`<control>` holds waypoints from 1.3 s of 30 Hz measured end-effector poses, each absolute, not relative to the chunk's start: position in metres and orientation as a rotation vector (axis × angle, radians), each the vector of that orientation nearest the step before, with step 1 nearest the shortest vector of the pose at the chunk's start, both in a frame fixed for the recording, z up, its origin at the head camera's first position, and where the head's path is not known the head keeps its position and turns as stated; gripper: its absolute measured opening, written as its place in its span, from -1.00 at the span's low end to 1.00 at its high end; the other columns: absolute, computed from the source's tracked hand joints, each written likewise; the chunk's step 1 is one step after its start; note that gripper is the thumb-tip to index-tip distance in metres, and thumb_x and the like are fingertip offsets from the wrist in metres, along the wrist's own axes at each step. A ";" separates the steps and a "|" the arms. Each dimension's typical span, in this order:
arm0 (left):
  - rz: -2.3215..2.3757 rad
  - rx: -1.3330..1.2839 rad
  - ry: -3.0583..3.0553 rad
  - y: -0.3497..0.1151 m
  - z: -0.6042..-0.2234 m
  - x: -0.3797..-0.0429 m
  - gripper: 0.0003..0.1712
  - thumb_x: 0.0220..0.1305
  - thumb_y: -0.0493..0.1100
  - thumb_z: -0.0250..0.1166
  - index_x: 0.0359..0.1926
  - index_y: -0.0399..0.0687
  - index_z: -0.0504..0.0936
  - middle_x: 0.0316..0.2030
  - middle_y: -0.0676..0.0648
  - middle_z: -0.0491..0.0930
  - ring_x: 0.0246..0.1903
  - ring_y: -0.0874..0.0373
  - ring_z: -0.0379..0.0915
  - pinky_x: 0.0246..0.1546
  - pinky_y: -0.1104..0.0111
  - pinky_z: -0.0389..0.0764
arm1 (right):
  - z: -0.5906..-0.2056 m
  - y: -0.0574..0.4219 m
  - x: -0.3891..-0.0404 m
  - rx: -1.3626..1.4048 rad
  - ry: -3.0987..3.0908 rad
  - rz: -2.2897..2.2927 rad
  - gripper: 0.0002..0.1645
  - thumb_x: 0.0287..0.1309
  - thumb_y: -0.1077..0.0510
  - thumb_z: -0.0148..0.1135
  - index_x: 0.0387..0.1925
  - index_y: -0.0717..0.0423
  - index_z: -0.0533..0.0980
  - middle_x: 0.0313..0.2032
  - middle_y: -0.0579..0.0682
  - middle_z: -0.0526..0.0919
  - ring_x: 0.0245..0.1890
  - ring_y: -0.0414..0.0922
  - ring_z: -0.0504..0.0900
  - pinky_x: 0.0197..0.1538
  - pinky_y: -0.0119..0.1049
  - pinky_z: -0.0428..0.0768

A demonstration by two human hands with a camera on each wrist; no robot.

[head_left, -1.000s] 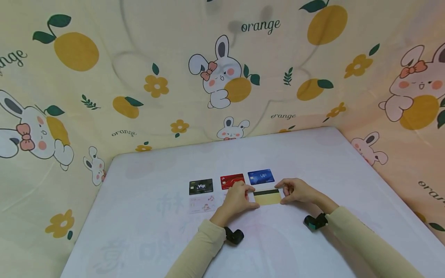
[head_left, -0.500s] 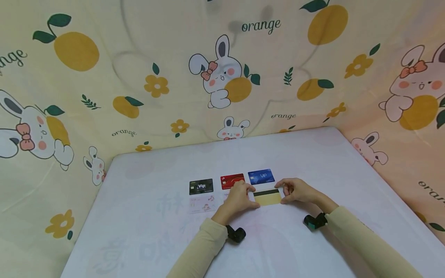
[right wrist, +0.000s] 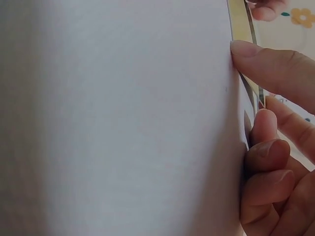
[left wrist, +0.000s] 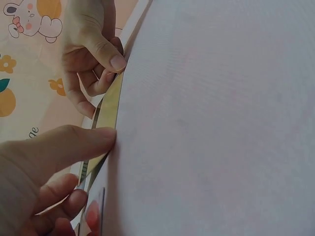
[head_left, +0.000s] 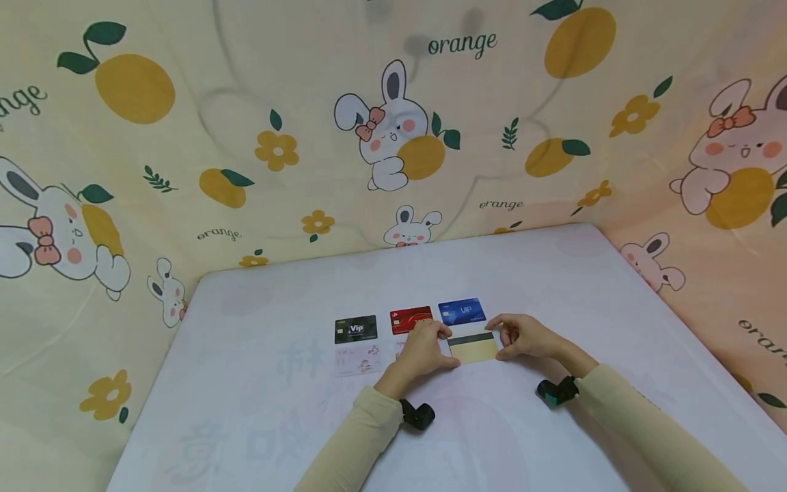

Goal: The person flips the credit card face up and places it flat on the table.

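A gold card with a dark stripe along its far edge lies face down between the two hands. My left hand holds its left side, thumb at the near corner and a finger at the far one. At the opposite side my right hand grips the card the same way; its other fingers are curled in. In the left wrist view the card shows edge-on between both thumbs. The blue VIP card lies just beyond it, and the red card is partly covered by my left hand.
A black Vip card lies further left, with a pale pink card right below it. Another pale card is mostly hidden behind the left hand. The white table meets a curtain printed with rabbits and oranges.
Over the last second the left wrist has shifted very slightly to the right. Both hands stay on the gold card, and the other cards have not moved.
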State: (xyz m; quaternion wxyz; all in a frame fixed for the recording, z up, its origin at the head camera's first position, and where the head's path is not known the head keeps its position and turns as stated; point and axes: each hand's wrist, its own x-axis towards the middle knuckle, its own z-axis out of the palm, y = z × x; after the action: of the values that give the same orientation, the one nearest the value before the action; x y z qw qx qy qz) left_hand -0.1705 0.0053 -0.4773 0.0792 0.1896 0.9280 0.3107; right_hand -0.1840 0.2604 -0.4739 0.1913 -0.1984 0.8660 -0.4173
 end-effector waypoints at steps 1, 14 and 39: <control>0.938 0.555 2.763 0.006 -0.477 -0.171 -0.42 -0.13 0.03 0.57 -0.07 -0.08 0.60 -0.19 -0.02 0.60 -0.11 0.16 0.40 0.02 0.34 0.45 | -0.474 0.260 -0.184 -0.559 2.431 -1.175 -0.36 -0.10 0.28 0.46 0.06 0.37 0.44 -0.48 0.13 0.49 -0.52 -0.31 0.34 -0.45 -0.50 0.34; 0.927 0.658 2.750 0.004 -0.474 -0.171 -0.31 -0.12 0.03 0.57 0.07 -0.08 0.60 -0.12 -0.03 0.60 -0.03 0.15 0.42 0.16 0.27 0.44 | -0.475 0.262 -0.187 -0.582 2.440 -1.172 -0.36 -0.09 0.27 0.46 0.07 0.36 0.44 -0.49 0.07 0.49 -0.55 -0.33 0.32 -0.47 -0.50 0.32; 1.012 0.695 2.842 0.003 -0.475 -0.173 -0.33 -0.13 0.09 0.55 0.04 -0.07 0.63 -0.18 -0.01 0.62 -0.14 0.19 0.44 -0.07 0.45 0.47 | -0.470 0.263 -0.186 -0.671 2.426 -1.302 -0.30 -0.12 0.32 0.42 0.11 0.36 0.35 -0.49 0.04 0.50 -0.54 -0.36 0.39 -0.46 -0.49 0.42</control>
State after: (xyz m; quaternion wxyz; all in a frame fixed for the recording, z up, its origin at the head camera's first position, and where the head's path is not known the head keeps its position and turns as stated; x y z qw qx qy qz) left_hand -0.1732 0.0031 -0.4749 0.0230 0.2245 0.9177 0.3269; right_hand -0.1860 0.2632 -0.4703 0.1533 -0.2339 0.8460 -0.4540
